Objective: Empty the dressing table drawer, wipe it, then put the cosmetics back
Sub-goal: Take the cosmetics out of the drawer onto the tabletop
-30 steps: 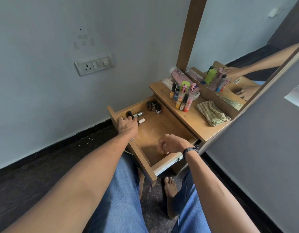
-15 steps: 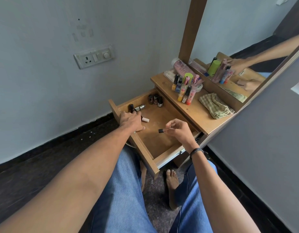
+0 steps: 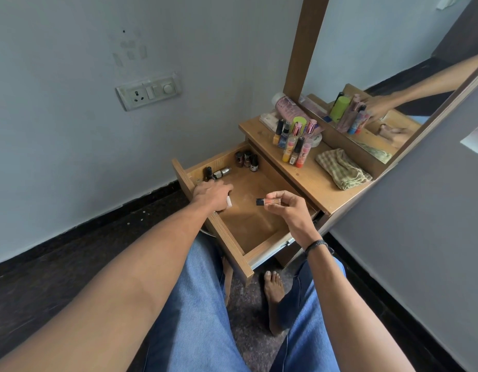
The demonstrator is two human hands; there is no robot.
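Now | drawer (image 3: 260,253): five bottles (image 3: 246,158) | right hand (image 3: 289,209): one orange bottle (image 3: 270,201)

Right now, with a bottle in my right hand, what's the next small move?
Probably set the bottle beside the cosmetics on the tabletop: the right hand pinches it over the drawer, and small bottles sit inside, so emptying seems unfinished.

Head-worn wide camera looks steeply down, close above the open drawer (image 3: 245,224).
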